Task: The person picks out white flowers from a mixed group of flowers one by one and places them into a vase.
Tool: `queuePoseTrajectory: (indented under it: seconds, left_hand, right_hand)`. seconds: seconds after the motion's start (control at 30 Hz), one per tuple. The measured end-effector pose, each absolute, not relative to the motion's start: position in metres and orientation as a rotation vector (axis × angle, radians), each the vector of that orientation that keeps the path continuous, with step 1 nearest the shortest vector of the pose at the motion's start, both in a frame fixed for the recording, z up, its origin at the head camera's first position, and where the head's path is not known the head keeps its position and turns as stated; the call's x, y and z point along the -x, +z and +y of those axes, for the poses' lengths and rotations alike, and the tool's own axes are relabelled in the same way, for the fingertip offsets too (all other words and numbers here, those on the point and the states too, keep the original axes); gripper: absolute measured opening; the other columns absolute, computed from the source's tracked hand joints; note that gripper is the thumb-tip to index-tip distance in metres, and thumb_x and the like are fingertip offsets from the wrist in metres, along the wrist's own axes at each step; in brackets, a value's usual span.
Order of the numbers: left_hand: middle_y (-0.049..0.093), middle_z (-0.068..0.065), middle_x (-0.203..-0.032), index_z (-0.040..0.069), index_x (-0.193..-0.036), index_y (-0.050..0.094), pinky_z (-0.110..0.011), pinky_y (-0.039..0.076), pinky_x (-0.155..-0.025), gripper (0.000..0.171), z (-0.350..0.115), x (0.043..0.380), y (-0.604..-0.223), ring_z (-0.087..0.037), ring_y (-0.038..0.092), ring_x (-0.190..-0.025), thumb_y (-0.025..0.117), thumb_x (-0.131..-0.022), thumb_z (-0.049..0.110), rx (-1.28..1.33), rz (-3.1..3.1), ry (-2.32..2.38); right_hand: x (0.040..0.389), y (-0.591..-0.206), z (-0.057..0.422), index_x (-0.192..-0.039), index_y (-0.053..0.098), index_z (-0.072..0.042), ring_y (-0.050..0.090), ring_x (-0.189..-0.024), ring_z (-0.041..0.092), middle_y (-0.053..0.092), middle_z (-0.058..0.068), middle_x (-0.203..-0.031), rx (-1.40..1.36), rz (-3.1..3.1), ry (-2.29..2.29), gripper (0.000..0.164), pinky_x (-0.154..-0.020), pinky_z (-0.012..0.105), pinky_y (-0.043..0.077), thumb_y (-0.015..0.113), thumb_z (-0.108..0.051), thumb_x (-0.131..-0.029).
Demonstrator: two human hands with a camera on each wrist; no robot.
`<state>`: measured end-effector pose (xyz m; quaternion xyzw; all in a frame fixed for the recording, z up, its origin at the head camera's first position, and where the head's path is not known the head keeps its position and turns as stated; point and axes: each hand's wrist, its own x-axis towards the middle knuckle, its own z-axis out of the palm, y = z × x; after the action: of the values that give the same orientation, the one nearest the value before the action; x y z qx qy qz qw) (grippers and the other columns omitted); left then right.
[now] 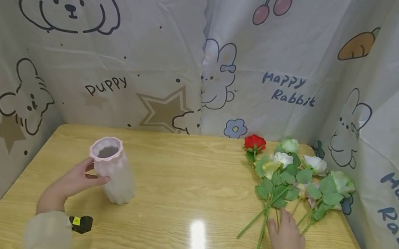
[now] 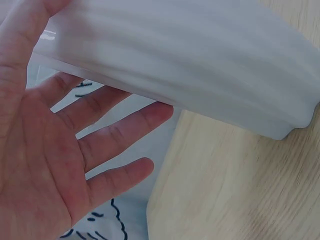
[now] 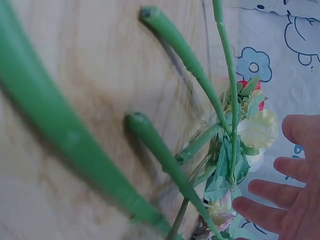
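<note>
A pale pink-and-white ribbed vase [image 1: 120, 181] stands at the left of the table, slightly tilted in the head view. My left hand [image 1: 70, 184] grips it just below its scalloped rim. In the left wrist view the thumb crosses the vase wall [image 2: 175, 60], and some fingertips meet its underside. On the right lies a loose bunch of artificial roses: a red rose [image 1: 255, 142], a white rose [image 1: 315, 164] and several others. Over their green stems [image 1: 260, 240] hovers my right hand [image 1: 287, 245], its fingers [image 3: 270, 192] spread with nothing between them; contact with a stem cannot be told.
The wooden table [image 1: 174, 182] is enclosed at the back and sides by a printed curtain [image 1: 157, 47]. A bright light reflection [image 1: 198, 247] falls on the front middle of the tabletop. Stem ends [image 3: 137, 120] point toward the near edge.
</note>
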<state>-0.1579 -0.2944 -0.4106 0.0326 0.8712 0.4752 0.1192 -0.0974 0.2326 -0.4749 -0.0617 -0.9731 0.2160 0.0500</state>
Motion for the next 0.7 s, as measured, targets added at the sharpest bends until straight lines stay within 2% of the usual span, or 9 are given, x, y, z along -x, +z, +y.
queuePoseTrajectory:
  seconds: [0.2,0.4,0.47,0.53,0.6,0.7]
  left_hand:
    - [0.023,-0.023,-0.139,0.004,-0.141,0.014,-0.054,0.036,-0.09,0.085,-0.281,0.159,-0.414,-0.043,0.038,-0.115,0.067,-0.08,0.03,-0.114,2.493,1.419]
    - [0.028,-0.02,-0.136,0.006,-0.14,0.018,-0.05,0.04,-0.088,0.081,-0.262,0.161,-0.416,-0.041,0.042,-0.112,0.068,-0.08,0.027,-0.196,2.444,1.462]
    - [0.029,-0.019,-0.136,0.007,-0.14,0.02,-0.049,0.04,-0.088,0.079,-0.256,0.163,-0.416,-0.04,0.042,-0.112,0.068,-0.08,0.026,-0.225,2.421,1.476]
    - [0.031,-0.018,-0.134,0.009,-0.139,0.022,-0.048,0.041,-0.088,0.078,-0.25,0.166,-0.416,-0.039,0.044,-0.111,0.069,-0.079,0.025,-0.247,2.403,1.485]
    - [0.032,-0.017,-0.133,0.01,-0.138,0.023,-0.047,0.041,-0.088,0.077,-0.245,0.168,-0.416,-0.037,0.045,-0.11,0.07,-0.078,0.025,-0.259,2.391,1.491]
    - [0.034,-0.018,-0.131,0.011,-0.138,0.025,-0.046,0.043,-0.086,0.076,-0.238,0.17,-0.416,-0.035,0.048,-0.107,0.071,-0.078,0.024,-0.284,2.383,1.498]
  right_hand:
    - [0.106,-0.477,0.231,-0.128,0.035,0.009,0.048,-0.1,0.048,0.043,0.034,-0.12,0.146,-2.927,0.664,0.049,-0.072,0.059,0.043,0.048,-0.02,-0.091]
    - [0.12,-0.478,0.231,-0.119,0.039,0.016,0.053,-0.087,0.047,0.049,0.037,-0.104,0.18,-2.931,0.766,0.047,-0.066,0.052,0.047,0.053,-0.015,-0.088]
    - [0.124,-0.477,0.232,-0.113,0.042,0.019,0.057,-0.076,0.042,0.054,0.034,-0.092,0.207,-2.966,0.801,0.044,-0.059,0.048,0.048,0.054,-0.015,-0.087]
    - [0.128,-0.476,0.231,-0.096,0.05,0.018,0.056,-0.059,0.032,0.056,0.024,-0.072,0.234,-3.023,0.82,0.034,-0.05,0.04,0.047,0.055,-0.015,-0.087]
    - [0.131,-0.476,0.231,-0.075,0.052,0.011,0.046,-0.044,0.02,0.048,0.011,-0.054,0.257,-3.085,0.842,0.028,-0.042,0.032,0.04,0.054,-0.014,-0.087]
    - [0.134,-0.476,0.23,-0.055,0.044,-0.004,0.032,-0.04,0.011,0.035,-0.001,-0.047,0.269,-3.154,0.849,0.035,-0.04,0.026,0.033,0.054,-0.014,-0.087]
